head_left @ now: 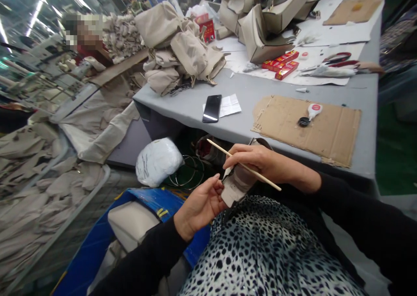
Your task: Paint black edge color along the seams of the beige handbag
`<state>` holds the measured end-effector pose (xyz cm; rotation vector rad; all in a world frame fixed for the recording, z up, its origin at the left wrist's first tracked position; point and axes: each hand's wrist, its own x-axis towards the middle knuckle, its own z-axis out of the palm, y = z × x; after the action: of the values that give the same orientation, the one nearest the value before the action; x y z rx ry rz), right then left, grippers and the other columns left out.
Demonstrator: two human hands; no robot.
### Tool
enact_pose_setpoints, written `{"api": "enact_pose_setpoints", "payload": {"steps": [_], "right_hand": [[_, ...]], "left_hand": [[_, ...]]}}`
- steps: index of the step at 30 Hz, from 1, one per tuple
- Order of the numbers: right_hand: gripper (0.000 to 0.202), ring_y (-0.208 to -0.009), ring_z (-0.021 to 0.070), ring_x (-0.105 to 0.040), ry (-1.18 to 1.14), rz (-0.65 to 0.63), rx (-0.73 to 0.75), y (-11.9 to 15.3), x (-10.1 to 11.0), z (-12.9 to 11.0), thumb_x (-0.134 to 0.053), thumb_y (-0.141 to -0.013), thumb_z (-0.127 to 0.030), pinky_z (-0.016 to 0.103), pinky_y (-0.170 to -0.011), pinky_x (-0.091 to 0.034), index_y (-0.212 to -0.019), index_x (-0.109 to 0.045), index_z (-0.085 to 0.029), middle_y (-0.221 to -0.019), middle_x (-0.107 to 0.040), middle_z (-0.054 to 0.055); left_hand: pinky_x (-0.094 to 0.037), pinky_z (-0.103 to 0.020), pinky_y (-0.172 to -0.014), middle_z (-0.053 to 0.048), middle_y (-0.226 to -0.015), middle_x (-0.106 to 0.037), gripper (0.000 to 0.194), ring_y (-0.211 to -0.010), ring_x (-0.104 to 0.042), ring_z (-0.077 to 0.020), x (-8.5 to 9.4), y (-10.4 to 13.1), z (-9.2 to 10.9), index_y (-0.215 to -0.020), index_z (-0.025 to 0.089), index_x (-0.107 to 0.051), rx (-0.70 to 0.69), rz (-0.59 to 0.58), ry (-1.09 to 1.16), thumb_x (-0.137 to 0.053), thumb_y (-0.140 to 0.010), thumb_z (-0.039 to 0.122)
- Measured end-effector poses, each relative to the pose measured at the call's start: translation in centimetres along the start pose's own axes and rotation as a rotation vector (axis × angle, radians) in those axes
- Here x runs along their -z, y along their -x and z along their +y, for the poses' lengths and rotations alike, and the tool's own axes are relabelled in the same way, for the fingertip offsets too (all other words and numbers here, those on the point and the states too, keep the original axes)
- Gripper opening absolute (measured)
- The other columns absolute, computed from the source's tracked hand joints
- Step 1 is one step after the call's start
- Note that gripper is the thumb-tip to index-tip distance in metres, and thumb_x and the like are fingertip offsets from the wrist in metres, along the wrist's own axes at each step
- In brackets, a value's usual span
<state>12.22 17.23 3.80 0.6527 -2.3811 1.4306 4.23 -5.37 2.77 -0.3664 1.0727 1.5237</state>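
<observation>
The left hand [203,202] pinches a matte, leather-like beige piece [232,193] above the spotted garment [260,248], near the grey tabletop's [182,107] front edge. The right hand [259,159] grasps a slender, pointed wooden stick [249,169], partly hiding the piece, whose full shape is hard to make out.

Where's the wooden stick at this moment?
In the head view, the wooden stick is right of centre, slanting across the right hand that holds it, close to the beige piece at the left hand's fingertips.
</observation>
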Motion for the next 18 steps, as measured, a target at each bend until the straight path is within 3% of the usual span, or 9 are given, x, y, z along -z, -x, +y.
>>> {"api": "enact_pose_setpoints", "payload": {"steps": [6,10,13,16,18], "right_hand": [[0.025,-0.093,0.0132,-0.066,0.068,-0.094,-0.044,-0.3,-0.4,0.2,-0.061,-0.095,-0.008,0.025,-0.080,-0.054,-0.115,-0.067,-0.021,-0.114,-0.064,0.005],[0.025,-0.090,0.0134,-0.066,0.139,0.001,-0.090,-0.3,0.0,0.9,-0.057,-0.095,-0.005,0.025,-0.078,-0.053,-0.111,-0.069,-0.021,-0.113,-0.067,0.005],[0.024,-0.090,0.0138,-0.067,0.151,0.014,-0.109,-0.2,0.3,1.4,-0.057,-0.096,-0.006,0.025,-0.079,-0.054,-0.111,-0.069,-0.021,-0.112,-0.069,0.005],[0.022,-0.101,0.0174,-0.068,0.249,0.036,-0.094,0.4,1.1,1.1,-0.056,-0.098,-0.010,0.031,-0.088,-0.055,-0.113,-0.069,-0.022,-0.118,-0.070,0.006],[0.021,-0.111,0.0212,-0.067,0.317,0.140,-0.079,1.4,1.6,0.4,-0.059,-0.100,-0.017,0.038,-0.097,-0.054,-0.118,-0.067,-0.023,-0.123,-0.069,0.007]], "left_hand": [[-0.046,-0.021,-0.043,-0.006,-0.079,-0.074,0.032,-0.060,-0.066,-0.0164,-0.5,-2.7,-1.5,-0.094,0.014,-0.070,0.069,-0.033,0.089,-0.079,-0.083,0.042],[-0.053,-0.026,-0.052,-0.009,-0.095,-0.077,0.041,-0.076,-0.072,-0.0227,-0.7,-3.5,-0.9,-0.106,0.015,-0.071,-0.019,-0.057,0.030,-0.076,-0.084,0.049],[-0.058,-0.030,-0.060,-0.011,-0.097,-0.078,0.039,-0.080,-0.073,-0.0253,-1.0,-3.7,-0.5,-0.106,0.014,-0.071,-0.008,-0.058,-0.014,-0.074,-0.085,0.047],[-0.061,-0.036,-0.074,-0.012,-0.099,-0.078,0.036,-0.089,-0.074,-0.0279,-1.6,-3.9,-0.1,-0.105,0.013,-0.071,-0.017,-0.075,-0.025,-0.072,-0.085,0.042],[-0.061,-0.039,-0.081,-0.013,-0.099,-0.078,0.038,-0.094,-0.074,-0.0301,-1.9,-4.1,0.3,-0.105,0.012,-0.072,-0.024,-0.094,-0.024,-0.071,-0.083,0.043]]}}
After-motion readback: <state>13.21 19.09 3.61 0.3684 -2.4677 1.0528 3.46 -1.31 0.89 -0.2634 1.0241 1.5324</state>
